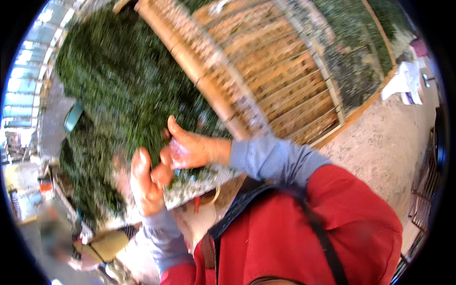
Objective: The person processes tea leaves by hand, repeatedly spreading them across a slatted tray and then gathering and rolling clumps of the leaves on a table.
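My left hand is at the lower middle, by the near edge of a work surface, with its thumb up and fingers curled. My right hand is just above and right of it, thumb raised, its palm turned to the left hand. Both are beside a big heap of green, needle-like or grassy plant material. Some green strands lie just behind the fingers; blur hides whether either hand grips them.
A slatted wooden rack with rows of holes stands upper right, a long wooden rail along its left side. A teal object lies by the heap. A blurred person is at lower left, near a yellowish seat. White bags lie far right.
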The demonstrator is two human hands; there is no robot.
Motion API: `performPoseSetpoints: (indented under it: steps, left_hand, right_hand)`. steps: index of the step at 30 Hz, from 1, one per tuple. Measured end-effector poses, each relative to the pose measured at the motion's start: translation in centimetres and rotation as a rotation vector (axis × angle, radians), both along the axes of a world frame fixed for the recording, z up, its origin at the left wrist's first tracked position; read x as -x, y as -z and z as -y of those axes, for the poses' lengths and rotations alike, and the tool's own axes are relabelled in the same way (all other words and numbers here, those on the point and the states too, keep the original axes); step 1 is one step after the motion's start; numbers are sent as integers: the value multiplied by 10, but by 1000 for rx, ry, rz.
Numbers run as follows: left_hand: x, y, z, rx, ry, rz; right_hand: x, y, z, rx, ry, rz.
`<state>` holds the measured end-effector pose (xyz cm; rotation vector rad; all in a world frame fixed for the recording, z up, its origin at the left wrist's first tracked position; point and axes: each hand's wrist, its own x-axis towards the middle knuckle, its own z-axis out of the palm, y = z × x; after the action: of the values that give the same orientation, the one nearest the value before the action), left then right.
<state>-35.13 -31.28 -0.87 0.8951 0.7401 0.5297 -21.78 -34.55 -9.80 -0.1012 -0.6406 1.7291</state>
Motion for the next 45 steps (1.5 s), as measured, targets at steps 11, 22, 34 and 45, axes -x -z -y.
performPoseSetpoints:
  steps: [11, 22, 34, 45]
  left_hand:
    - [-251, -22, 1, -504, 323, -145]
    - [-355, 48, -93, -461, 213, -380]
    - [-341, 67, -111, -538, 80, -686]
    - [-232, 59, -169, -314, 93, -466]
  right_hand:
    - [-298, -90, 22, 367, 696, -48]
    - [-503, -77, -30, 708, 894, -65]
    - [-426, -100, -23, 126, 726, 1962]
    - [-380, -9, -75, 322, 709, 1643]
